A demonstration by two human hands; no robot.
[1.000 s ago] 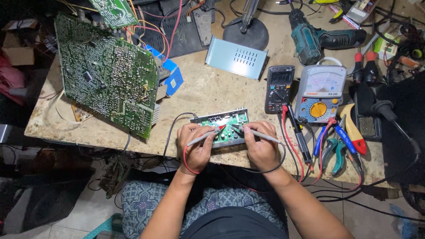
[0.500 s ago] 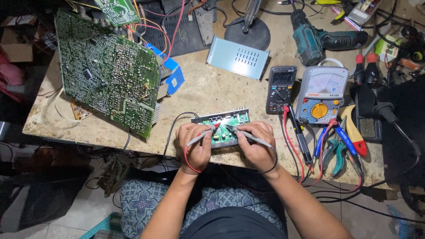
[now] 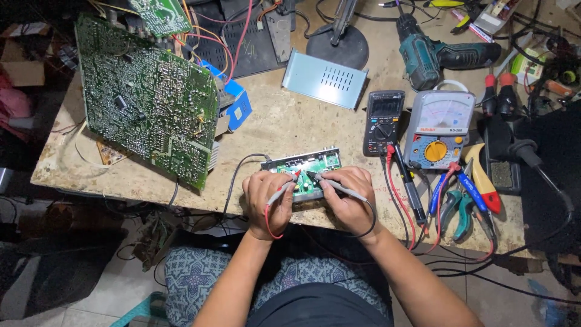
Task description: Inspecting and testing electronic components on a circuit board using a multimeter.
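small green circuit board point(image 3: 305, 172), seemingly component-side up; both hands grip test probes on it.

A worn, stained workbench point(image 3: 290, 121) stands over pale floor tiles point(image 3: 115, 290).

Workbench point(image 3: 284, 130) is showing rough, stained, matt wood. At 12 o'clock, the vented cover point(image 3: 325, 79) is appearing as dull sheet metal; meter housings point(image 3: 439, 128) are looking like smooth plastic, possibly glossy.
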